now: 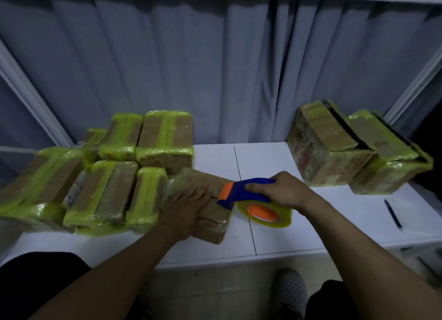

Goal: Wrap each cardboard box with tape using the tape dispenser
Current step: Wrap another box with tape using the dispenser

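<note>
A brown cardboard box (207, 214) lies near the middle of the white table (267, 166). My left hand (189, 207) rests flat on top of it, fingers spread and thumb over its right side. My right hand (284, 190) grips the blue handle of the tape dispenser (241, 190). The dispenser's orange-and-blue head sits on the box's right top edge, just beyond my left fingertips. Its yellowish tape roll (265, 212) with an orange hub hangs beside the box, just above the table.
Several boxes wrapped in yellow-green tape (114, 176) crowd the table's left side. Two larger taped boxes (334, 150) stand at the back right. A dark pen-like object (392, 212) lies near the right edge. A grey curtain (215, 68) hangs behind.
</note>
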Demonstrator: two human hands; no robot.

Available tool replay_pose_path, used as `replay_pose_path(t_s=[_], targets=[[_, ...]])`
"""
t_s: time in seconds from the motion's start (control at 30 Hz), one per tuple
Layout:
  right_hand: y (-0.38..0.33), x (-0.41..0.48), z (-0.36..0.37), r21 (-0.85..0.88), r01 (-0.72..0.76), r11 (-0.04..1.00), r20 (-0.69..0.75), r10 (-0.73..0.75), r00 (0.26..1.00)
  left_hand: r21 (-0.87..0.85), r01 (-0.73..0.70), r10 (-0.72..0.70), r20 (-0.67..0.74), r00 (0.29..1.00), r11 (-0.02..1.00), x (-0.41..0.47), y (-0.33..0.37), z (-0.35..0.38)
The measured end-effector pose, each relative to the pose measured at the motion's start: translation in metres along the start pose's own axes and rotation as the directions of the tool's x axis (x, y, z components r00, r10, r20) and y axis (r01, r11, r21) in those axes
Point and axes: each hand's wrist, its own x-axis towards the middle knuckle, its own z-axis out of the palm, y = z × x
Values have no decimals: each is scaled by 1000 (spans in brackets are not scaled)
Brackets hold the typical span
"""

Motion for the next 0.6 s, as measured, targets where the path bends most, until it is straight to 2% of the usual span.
replay_pose_path(t_s=[0.2,0.4,0.47,0.6], targets=[[16,-1,-3,-86,-29,996,49,33,998,43,-5,4,27,1000,999,-1,-1,-2],[17,0,-9,-75,-16,997,113,25,993,23,-11,9,96,995,1000,5,1,-3],[17,4,-6,-110,-17,994,134,32,990,51,-50,47,67,997,997,8,1,-1],[10,9,6,-202,-41,979,173,77,982,50,-20,15,93,996,999,9,17,-3]])
